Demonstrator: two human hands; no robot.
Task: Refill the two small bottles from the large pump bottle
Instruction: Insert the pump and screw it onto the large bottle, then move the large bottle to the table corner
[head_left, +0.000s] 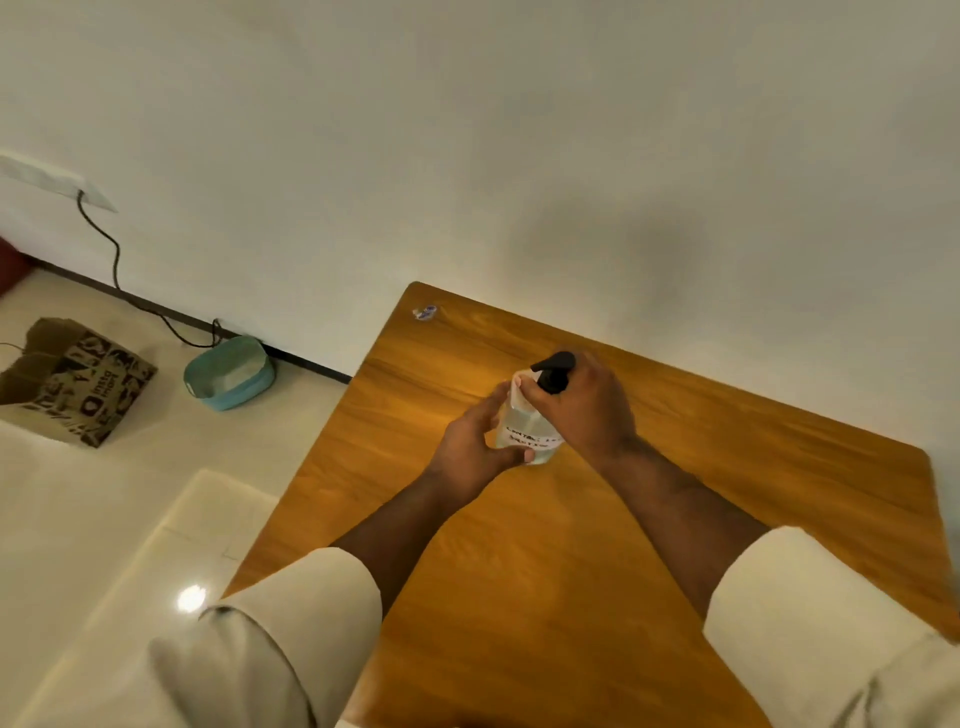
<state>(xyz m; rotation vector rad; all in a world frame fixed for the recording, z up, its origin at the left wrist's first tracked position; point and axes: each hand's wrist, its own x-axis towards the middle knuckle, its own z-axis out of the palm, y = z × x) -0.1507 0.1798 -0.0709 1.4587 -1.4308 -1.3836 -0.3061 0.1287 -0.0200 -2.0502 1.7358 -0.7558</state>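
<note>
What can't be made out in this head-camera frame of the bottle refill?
- Small bottles: none shows; whether the hands hide one cannot be told.
- Pump bottle label: handwriting too blurred, partly behind the right hand.
- Pump head: nozzle tip hidden by fingers.
- Left hand covers the bottle's near side.
- Small object at the table's far corner: too small to identify.

The large pump bottle (530, 415) stands on the table (727, 467) towards its far left part, left hand (472, 447) at its left side and right hand (587, 410) over its pump — a small scrap, perhaps a wrapper (424, 312), lies at the far left corner, while a tub (228, 374) and a paper bag (78, 384) sit on the floor to the left.
</note>
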